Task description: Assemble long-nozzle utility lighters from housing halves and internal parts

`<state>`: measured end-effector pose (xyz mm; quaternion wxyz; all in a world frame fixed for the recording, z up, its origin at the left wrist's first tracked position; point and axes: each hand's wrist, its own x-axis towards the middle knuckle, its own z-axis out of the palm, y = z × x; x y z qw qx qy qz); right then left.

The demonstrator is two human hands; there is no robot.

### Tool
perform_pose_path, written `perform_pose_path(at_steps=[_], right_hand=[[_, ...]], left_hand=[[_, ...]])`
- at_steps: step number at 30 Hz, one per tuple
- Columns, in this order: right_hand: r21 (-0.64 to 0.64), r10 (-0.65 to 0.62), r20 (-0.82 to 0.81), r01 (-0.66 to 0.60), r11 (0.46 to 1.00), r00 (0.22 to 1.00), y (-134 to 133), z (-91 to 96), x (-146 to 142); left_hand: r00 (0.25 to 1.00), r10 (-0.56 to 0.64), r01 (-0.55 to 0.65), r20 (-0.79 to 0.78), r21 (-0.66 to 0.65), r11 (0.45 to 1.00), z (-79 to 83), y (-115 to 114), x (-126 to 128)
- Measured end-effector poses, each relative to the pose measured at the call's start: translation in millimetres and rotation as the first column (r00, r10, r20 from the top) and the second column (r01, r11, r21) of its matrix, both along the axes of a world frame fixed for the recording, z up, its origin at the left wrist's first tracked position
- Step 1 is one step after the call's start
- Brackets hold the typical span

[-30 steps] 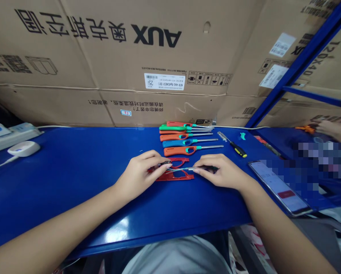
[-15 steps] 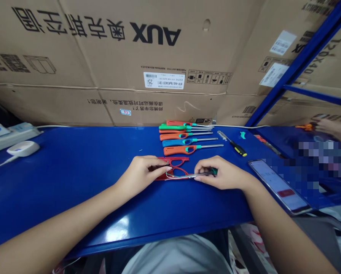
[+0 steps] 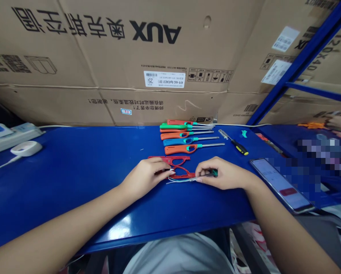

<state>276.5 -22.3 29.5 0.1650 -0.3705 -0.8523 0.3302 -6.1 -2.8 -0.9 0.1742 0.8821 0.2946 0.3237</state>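
Note:
Two red plastic lighter shell halves [image 3: 178,166] lie side by side on the blue table [image 3: 82,179]. My left hand [image 3: 146,176] rests on their left end, fingers curled and pinching a small dark part against the shell. My right hand [image 3: 223,173] is closed on a thin metal tube with a green tip [image 3: 206,175], held low over the table just right of the shells; a thin wire trails from it toward my left hand. Behind them, a row of several finished long lighters [image 3: 187,137] in orange, green and blue lies with nozzles pointing right.
A black-and-yellow screwdriver [image 3: 235,143] and a small teal part [image 3: 244,133] lie right of the lighters. A phone [image 3: 281,185] sits at the right table edge. A white mouse [image 3: 26,148] and power strip [image 3: 10,134] are far left. Cardboard boxes [image 3: 147,57] wall the back. Another person's hand [image 3: 340,123] is at far right.
My right hand has drawn the metal tube and its wire off the red shell toward me, down onto the table. My left hand shifted slightly right along the shells.

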Motion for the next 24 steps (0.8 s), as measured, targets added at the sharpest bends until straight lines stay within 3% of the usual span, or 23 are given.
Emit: perform_pose_path(at_steps=[8,14,19,24], right_hand=[[0.080,0.000,0.047,-0.004,0.997,0.999,3.1,-3.0,2.4],[0.084,-0.095,0.066,0.090,0.992,0.993,4.6,-3.9,3.3],[0.049,-0.138,0.113,0.133,0.990,0.984,5.8,-5.0,5.7],[0.137,-0.102,0.073,0.091,0.986,0.992,8.2,-6.2,8.8]], left_hand=[[0.996,0.055,-0.052,0.069,-0.051,0.997,-5.7,3.2,5.0],[0.996,0.074,-0.070,0.048,-0.086,0.994,-9.0,5.8,5.0],[0.995,0.092,-0.087,0.040,-0.119,0.989,-4.6,1.4,4.8],[0.996,0.086,-0.080,0.019,-0.219,0.973,2.3,-2.4,2.7]])
